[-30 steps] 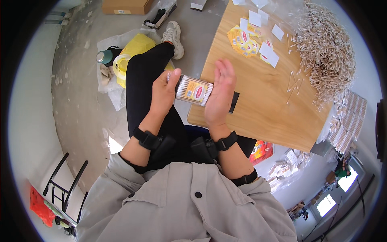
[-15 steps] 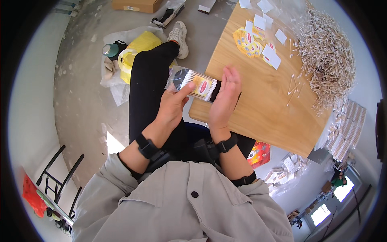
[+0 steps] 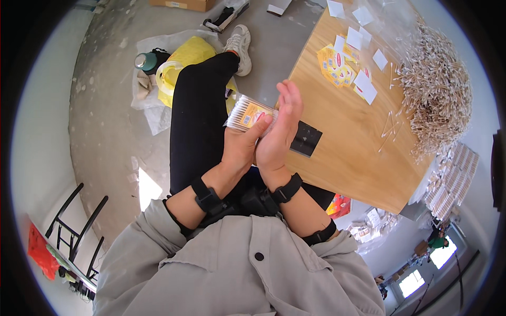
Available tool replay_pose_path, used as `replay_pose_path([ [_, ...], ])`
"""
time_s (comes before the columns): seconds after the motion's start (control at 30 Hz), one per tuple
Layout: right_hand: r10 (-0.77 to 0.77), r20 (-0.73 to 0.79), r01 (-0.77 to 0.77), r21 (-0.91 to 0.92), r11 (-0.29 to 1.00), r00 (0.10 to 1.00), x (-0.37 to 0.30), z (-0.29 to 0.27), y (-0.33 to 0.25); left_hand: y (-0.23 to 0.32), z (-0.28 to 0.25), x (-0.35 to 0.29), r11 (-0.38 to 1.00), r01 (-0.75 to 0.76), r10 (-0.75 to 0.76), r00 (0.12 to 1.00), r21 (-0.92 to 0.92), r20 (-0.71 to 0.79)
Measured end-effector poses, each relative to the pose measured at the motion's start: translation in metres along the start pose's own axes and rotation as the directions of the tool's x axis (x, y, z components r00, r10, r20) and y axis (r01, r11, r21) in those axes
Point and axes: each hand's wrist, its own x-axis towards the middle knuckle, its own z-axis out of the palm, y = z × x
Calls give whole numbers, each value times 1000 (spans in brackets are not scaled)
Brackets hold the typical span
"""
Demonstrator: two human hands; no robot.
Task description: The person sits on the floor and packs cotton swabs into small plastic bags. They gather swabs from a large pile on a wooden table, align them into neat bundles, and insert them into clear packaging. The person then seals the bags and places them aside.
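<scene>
A flat clear pack of cotton swabs (image 3: 247, 114) with a yellow and white card inside is gripped in my left hand (image 3: 241, 147), its thumb lying across the front. My right hand (image 3: 279, 126) has its fingers stretched out and its palm against the pack's right end, which it partly hides. On the wooden table (image 3: 348, 158), just right of that hand, lies a flat black rectangular piece (image 3: 305, 139).
Yellow cards (image 3: 332, 66) and white cards (image 3: 365, 87) lie scattered on the table's far part. A big heap of loose cotton swabs (image 3: 435, 89) covers its right side, with stacked packs (image 3: 448, 176) beyond. A yellow bag (image 3: 192, 52) and a bottle (image 3: 145, 61) are on the floor.
The pack has moved left, away from the black piece, and tilted. My right palm has come against its end, and the loose clear film at its left end no longer sticks out.
</scene>
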Motion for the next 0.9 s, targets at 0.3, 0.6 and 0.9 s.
replay_pose_path([
  [0.3,-19,-14,22,166,986,1000,1,-4,11,14,-1,4,999,51,-50,994,10,-99],
  [0.6,-96,129,106,-74,992,987,0,13,1,22,-12,4,1000,6,-7,999,-3,-44],
  [0.9,-118,313,-22,408,913,942,4,58,-64,104,-9,-30,948,-295,294,955,118,24],
])
